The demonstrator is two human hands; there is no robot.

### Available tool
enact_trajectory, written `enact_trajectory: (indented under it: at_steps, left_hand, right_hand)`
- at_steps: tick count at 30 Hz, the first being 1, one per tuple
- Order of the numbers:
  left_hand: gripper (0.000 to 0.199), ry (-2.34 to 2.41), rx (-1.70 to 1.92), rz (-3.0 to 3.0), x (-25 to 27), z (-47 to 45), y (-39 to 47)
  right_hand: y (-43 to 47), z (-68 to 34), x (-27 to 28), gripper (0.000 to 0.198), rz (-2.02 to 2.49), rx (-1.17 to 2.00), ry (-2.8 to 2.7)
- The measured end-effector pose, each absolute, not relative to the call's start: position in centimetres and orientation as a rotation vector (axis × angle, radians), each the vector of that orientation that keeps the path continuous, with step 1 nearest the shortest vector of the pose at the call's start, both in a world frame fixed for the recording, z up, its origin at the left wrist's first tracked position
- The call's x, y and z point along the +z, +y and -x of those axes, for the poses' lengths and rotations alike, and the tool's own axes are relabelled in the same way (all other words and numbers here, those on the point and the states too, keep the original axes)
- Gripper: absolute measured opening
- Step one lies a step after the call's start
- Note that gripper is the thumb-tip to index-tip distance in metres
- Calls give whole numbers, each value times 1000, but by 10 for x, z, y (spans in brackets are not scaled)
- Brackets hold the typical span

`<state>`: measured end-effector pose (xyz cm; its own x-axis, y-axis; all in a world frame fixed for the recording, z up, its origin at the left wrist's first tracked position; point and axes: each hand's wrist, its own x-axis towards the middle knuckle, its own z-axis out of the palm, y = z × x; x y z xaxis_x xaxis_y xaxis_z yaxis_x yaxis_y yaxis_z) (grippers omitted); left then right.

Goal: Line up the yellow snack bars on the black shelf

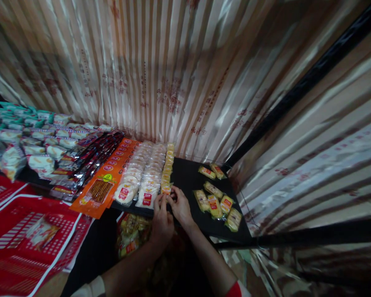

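At the front end of a row of small yellow snack packets (167,167), my left hand (162,220) and my right hand (181,207) meet with fingers closed. Between their fingertips is the front yellow snack packet (166,189), with an orange-red label. It touches or nearly touches the row behind it. Left of this row stand two rows of round white packaged snacks (146,189) with red labels. To the right of my right hand, several loose yellow packets (215,206) lie scattered on the black shelf (185,173).
Further left are an orange snack bag (100,192), dark shiny packets (89,159) and many white and green bags (40,140). A red basket (15,210) holding a packet is at lower left. More yellow packets (131,231) sit below my hands. Black posts (297,90) and striped curtains (173,82) enclose the shelf.
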<state>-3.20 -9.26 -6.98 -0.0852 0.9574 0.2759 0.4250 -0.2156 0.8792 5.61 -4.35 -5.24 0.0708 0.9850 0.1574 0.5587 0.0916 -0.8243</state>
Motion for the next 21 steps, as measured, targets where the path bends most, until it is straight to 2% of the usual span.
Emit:
enact_trajectory:
  at_steps: [12,21]
  left_hand:
    - [62,1594,1264,-1675,-77,31,-89]
    - [63,1589,1108,-1658,-50,29,-106]
  right_hand:
    - [-57,-61,-42,31,1637,567,-1722]
    - [-81,-143,-18,29,1989,-156,-1959]
